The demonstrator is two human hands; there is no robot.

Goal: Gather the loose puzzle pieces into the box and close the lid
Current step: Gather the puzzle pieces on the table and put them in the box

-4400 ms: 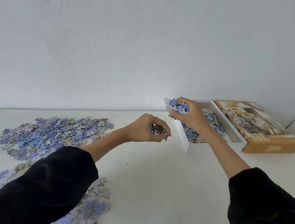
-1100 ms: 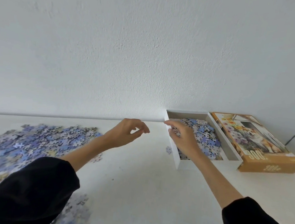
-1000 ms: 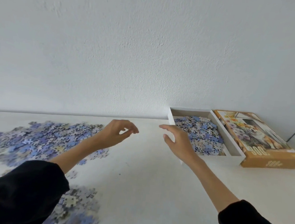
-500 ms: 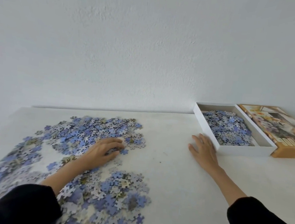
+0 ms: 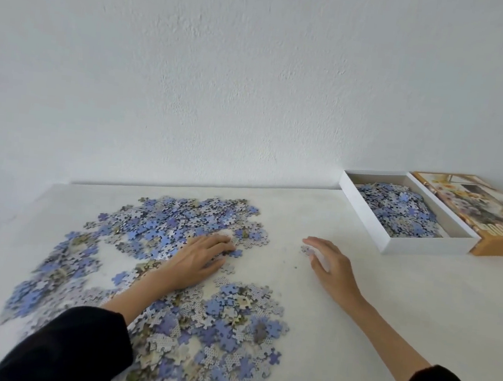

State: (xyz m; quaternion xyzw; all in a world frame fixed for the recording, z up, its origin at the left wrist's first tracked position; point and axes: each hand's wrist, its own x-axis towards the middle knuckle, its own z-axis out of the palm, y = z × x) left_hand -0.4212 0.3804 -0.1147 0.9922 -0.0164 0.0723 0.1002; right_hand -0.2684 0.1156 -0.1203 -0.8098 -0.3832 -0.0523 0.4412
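Head view. Loose puzzle pieces (image 5: 176, 232) spread over the left half of the tabletop (image 5: 352, 342), from its far edge toward the near edge.

Left hand (image 5: 196, 262) lies flat on the pile, fingers straight, gripping nothing; its forearm and black sleeve (image 5: 68, 354) cover part of the pieces.

Right hand (image 5: 332, 268) is blurred, fingers extended, nothing grasped, beside a stray piece (image 5: 306, 250).

The white box (image 5: 425, 246), partly filled, sits at the far right corner by the wall (image 5: 256, 81), well apart from the pile. The lid (image 5: 492, 214) lies just beside it, off.
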